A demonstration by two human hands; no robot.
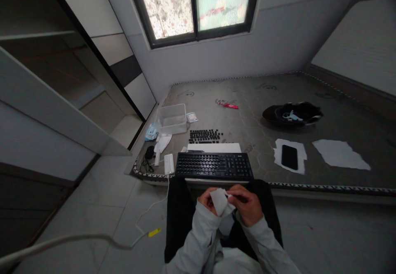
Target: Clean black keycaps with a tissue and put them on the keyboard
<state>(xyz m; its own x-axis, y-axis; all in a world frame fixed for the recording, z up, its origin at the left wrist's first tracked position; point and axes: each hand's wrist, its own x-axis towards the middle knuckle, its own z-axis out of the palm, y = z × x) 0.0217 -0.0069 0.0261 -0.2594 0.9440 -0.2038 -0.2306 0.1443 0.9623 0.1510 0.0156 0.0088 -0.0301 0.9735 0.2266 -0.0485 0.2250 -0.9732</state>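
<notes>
My left hand [208,200] is closed around a white tissue [219,202], which sticks up between the fingers and hangs down over my lap. With its fingertips pinched together, my right hand [246,204] meets the tissue from the right. A tiny dark spot shows at those fingertips, too small to name. Just beyond my hands lies a black keyboard [214,165], its left part with keycaps off and the number pad at the right. Loose black keycaps [204,135] lie in rows behind it, past a white sheet [227,147].
Left of the keyboard are a white power strip [169,164], a clear plastic box [172,118] and a blue mask [151,132]. To the right lie a phone [289,157] on paper, another white paper [340,154] and a black cap [292,114]. A cable [102,237] crosses the floor.
</notes>
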